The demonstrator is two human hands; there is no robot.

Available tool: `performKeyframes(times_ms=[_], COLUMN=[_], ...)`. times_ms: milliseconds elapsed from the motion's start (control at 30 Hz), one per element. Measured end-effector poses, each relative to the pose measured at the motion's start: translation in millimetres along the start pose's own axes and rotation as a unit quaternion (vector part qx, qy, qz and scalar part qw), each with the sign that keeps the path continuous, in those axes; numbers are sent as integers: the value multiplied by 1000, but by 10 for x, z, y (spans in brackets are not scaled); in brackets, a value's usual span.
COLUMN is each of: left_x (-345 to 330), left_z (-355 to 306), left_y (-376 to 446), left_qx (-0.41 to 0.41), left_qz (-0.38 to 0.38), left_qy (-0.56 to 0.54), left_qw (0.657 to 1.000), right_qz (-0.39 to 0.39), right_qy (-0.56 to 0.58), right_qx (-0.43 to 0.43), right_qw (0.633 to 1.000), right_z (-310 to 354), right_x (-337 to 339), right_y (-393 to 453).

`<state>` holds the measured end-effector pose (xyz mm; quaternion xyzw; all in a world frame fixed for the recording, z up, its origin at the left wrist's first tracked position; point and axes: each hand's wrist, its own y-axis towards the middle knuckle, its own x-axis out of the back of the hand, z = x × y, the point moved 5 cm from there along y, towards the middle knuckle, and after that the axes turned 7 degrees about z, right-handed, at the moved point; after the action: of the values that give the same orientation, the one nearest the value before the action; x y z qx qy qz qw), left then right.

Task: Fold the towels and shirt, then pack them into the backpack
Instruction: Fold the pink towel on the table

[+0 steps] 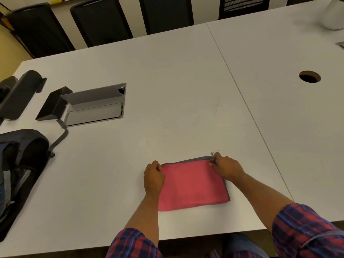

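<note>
Fingers (pixel 158 167) of both hands pinching folded pink towel (pixel 191 185) corners

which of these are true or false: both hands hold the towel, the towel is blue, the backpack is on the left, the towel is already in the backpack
1. Both hands hold the towel: true; the left hand and right hand grip its far corners.
2. The towel is blue: false; it is pink with a grey edge.
3. The backpack is on the left: true.
4. The towel is in the backpack: false; it lies folded on the table.
</note>
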<state>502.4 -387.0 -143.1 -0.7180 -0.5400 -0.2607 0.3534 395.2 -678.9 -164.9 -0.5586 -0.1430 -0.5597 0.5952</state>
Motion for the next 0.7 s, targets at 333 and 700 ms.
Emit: performKeyframes(times_ms=[333, 700], left_x=[0, -144], left_z=[122, 285], left_y=[135, 284], left_qx=[64, 86], left_qz=[-16, 4], left_qy=[-55, -62], left_qw=[996, 994], right_qz=[-22, -51], right_qy=[5, 73], right_qx=[-24, -68], right_qw=[999, 994], right_z=[-27, -48], right_x=[12, -1], right_y=[124, 192])
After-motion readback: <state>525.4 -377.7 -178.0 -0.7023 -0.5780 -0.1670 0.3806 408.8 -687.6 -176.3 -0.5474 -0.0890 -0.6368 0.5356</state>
